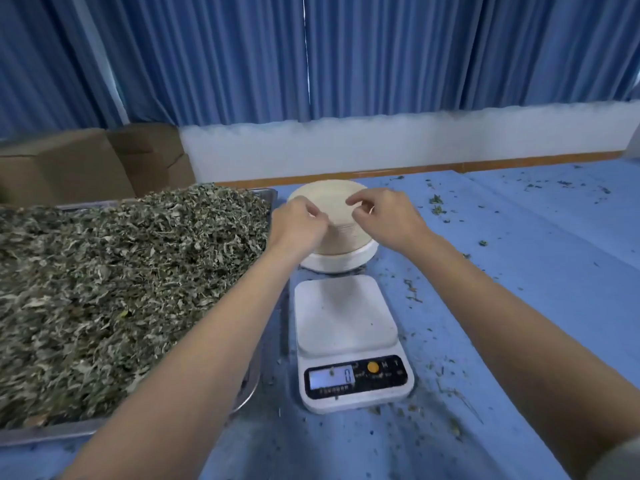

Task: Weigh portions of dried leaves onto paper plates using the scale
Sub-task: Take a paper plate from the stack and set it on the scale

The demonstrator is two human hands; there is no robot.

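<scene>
tray (pixel 41 434) cut off at left, scale (pixel 353 344) button labels blurred

Herb-packing workroom, metal tray (pixel 266 194) heaped with dried leaves (pixel 114 278), cardboard boxes (pixel 86 161), blue-covered table (pixel 519 271)

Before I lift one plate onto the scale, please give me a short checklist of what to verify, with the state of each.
1. Scale platform bare: ok.
2. Display reads 0: ok.
3. Both hands at the plate stack, left hand, right hand: ok.
4. Only one plate separated: cannot tell.
5. Dried leaves within reach in the tray: ok.
6. Table free of leaf crumbs: not ok.
</scene>
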